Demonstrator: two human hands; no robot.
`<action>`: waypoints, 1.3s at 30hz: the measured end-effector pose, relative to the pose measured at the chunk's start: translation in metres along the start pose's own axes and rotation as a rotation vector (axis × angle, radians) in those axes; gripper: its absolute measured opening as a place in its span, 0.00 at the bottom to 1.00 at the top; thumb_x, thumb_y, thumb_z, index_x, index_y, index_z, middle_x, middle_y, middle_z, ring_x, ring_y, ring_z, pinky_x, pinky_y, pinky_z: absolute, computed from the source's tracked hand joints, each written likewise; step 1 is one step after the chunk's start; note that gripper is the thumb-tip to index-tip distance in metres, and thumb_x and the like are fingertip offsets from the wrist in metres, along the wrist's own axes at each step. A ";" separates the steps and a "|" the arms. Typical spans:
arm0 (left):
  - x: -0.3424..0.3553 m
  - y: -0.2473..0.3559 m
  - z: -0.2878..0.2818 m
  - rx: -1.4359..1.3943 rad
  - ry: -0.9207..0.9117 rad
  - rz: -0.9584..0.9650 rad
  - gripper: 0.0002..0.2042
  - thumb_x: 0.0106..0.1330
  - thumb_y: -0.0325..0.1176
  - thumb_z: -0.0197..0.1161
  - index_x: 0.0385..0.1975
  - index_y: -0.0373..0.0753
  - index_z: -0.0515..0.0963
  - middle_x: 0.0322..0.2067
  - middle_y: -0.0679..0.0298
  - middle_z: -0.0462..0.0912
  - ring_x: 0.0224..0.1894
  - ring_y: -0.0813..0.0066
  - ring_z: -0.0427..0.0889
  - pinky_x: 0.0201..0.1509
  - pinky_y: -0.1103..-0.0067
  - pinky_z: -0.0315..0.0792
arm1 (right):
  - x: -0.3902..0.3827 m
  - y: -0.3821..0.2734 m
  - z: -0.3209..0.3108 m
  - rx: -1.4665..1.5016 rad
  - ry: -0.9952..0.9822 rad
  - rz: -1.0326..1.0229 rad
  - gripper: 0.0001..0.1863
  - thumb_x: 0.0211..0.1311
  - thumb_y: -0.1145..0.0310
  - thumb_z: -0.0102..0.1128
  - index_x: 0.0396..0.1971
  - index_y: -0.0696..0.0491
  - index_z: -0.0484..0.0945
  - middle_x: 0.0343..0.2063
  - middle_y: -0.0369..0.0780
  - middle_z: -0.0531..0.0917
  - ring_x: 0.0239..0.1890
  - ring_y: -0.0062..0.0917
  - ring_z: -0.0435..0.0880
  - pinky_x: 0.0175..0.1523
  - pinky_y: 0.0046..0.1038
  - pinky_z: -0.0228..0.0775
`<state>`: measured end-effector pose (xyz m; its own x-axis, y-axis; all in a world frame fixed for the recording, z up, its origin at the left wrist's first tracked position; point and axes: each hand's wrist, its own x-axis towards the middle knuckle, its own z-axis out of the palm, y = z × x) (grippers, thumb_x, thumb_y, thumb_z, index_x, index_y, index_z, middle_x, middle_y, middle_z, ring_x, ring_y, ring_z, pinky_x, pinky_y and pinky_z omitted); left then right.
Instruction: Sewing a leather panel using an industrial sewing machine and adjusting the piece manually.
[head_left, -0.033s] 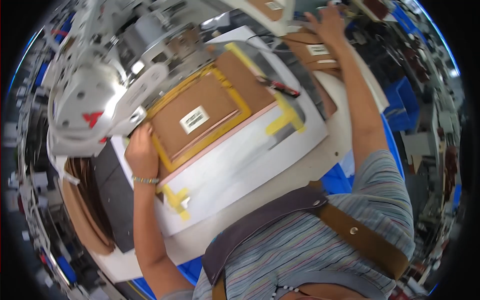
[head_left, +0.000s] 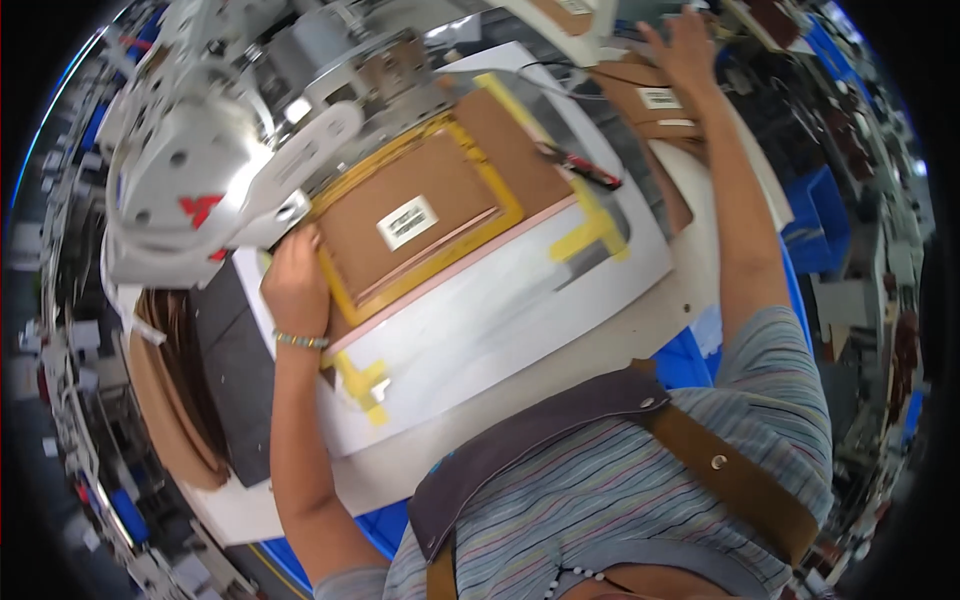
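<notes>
My left hand (head_left: 297,282) is closed at the left side of a yellow frame (head_left: 437,266), just under the white machine arm. What its fingers grip, if anything, is hidden. Inside the frame lies a brown panel (head_left: 366,206) with a white label (head_left: 407,222), and more brown sheet extends past the frame on the right. Far off at the upper right, my right hand (head_left: 688,58) reaches out with fingers spread and holds nothing visible. It is over or beside a pile of brown pieces (head_left: 632,88) bearing a similar label; contact cannot be told.
A white sewing machine (head_left: 170,195) fills the upper left. Yellow tape (head_left: 598,230) marks the white board (head_left: 480,315). A red and black hand tool (head_left: 590,170) lies right of the panel. Curved brown sheets (head_left: 165,410) stand at the left, and a blue bin (head_left: 815,220) at the right.
The whole view has shifted slightly, so things appear a little further right. Both hands keep nearly the same places relative to the frame and the brown pile.
</notes>
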<state>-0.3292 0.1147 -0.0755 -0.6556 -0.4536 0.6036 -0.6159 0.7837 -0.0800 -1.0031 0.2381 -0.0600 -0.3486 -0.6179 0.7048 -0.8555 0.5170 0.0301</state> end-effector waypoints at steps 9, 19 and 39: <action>-0.012 0.001 -0.003 0.054 -0.011 -0.029 0.07 0.68 0.28 0.69 0.43 0.38 0.84 0.35 0.62 0.88 0.35 0.64 0.88 0.38 0.72 0.82 | -0.008 0.010 0.035 0.021 0.152 -0.240 0.35 0.72 0.36 0.62 0.52 0.59 0.82 0.71 0.64 0.71 0.75 0.56 0.68 0.76 0.51 0.62; -0.022 0.019 -0.022 0.080 0.001 -0.005 0.06 0.68 0.28 0.69 0.43 0.38 0.83 0.35 0.62 0.87 0.34 0.65 0.88 0.37 0.73 0.82 | -0.024 0.018 0.007 0.032 0.179 -0.243 0.35 0.71 0.37 0.64 0.53 0.59 0.82 0.71 0.65 0.70 0.75 0.56 0.68 0.76 0.51 0.62; -0.056 0.056 -0.060 0.108 -0.026 0.002 0.06 0.68 0.27 0.66 0.42 0.38 0.82 0.34 0.62 0.86 0.34 0.65 0.87 0.38 0.72 0.82 | -0.066 0.021 -0.038 -0.005 0.108 -0.167 0.37 0.72 0.36 0.63 0.55 0.61 0.80 0.72 0.65 0.68 0.77 0.56 0.65 0.78 0.50 0.59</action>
<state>-0.3005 0.2094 -0.0665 -0.6673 -0.4643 0.5823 -0.6572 0.7350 -0.1670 -0.9831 0.3125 -0.0789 -0.1591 -0.6284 0.7615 -0.8961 0.4156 0.1558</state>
